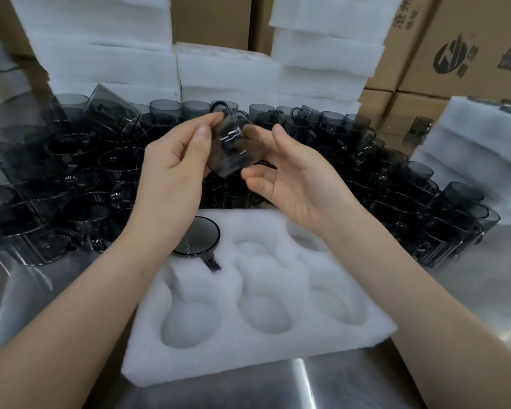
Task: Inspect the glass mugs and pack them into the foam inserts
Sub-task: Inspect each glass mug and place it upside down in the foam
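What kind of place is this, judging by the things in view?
Probably a packing station in a factory or warehouse: many identical dark glass mugs crowd a steel table, foam inserts are stacked behind, and cartons stand piled beyond.

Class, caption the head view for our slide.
Left hand and right hand hold a smoky glass mug by a foam insert holding one packed mug.
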